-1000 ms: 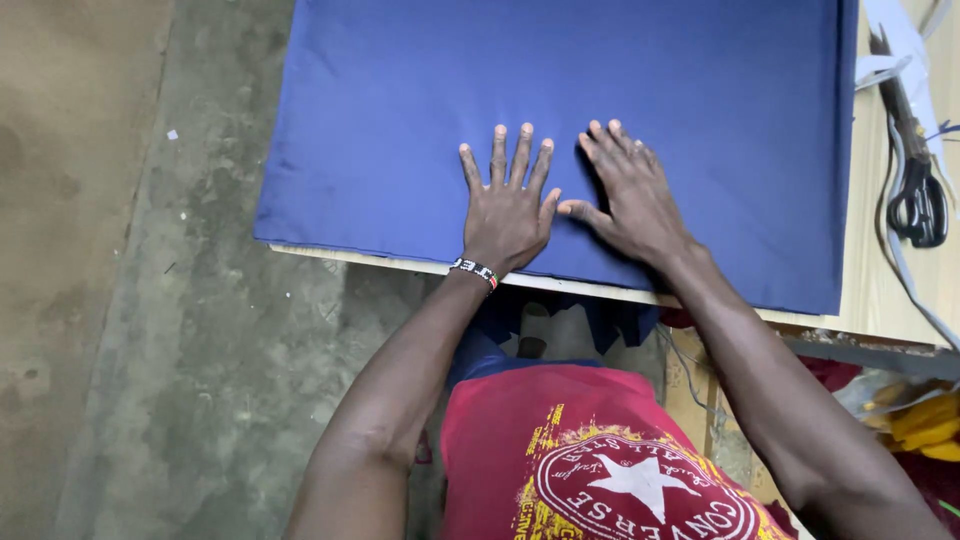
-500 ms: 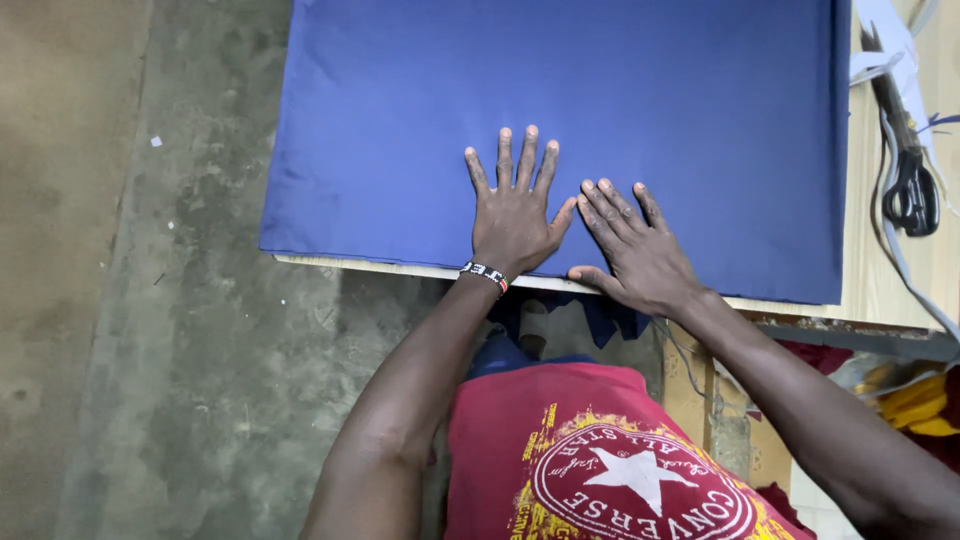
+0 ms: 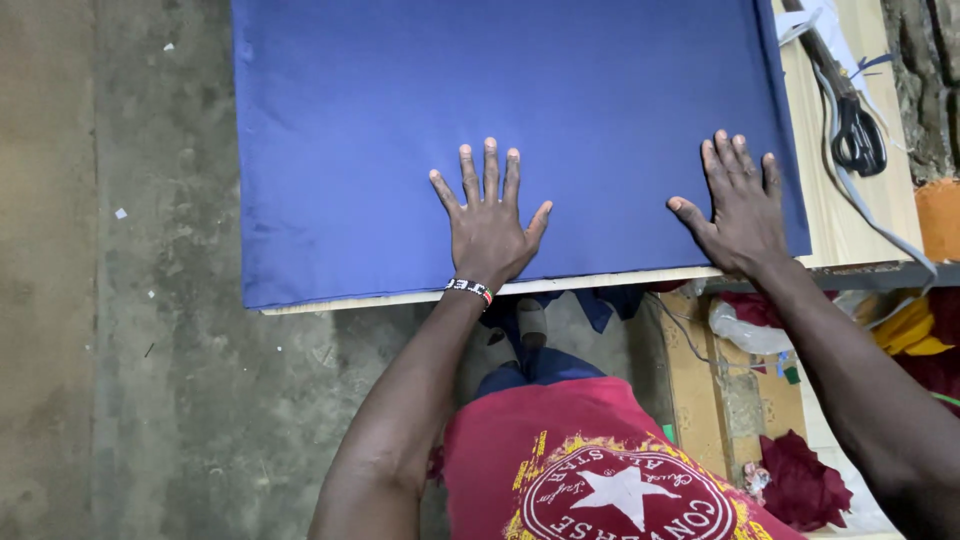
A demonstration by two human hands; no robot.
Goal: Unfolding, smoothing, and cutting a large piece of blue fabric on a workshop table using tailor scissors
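A large blue cloth lies spread flat over a wooden table. My left hand rests palm down on the cloth near its front edge, fingers spread, a beaded band at the wrist. Flat on the cloth's front right corner lies my right hand, also with its fingers apart. Neither hand holds anything.
Black scissors and a grey strap lie on the bare wood right of the cloth. Below the table edge are red cloth scraps, a plastic bag and yellow fabric. Concrete floor lies to the left.
My right hand slid to the right along the cloth, from beside my left hand to the cloth's front right corner. My left hand stayed in place.
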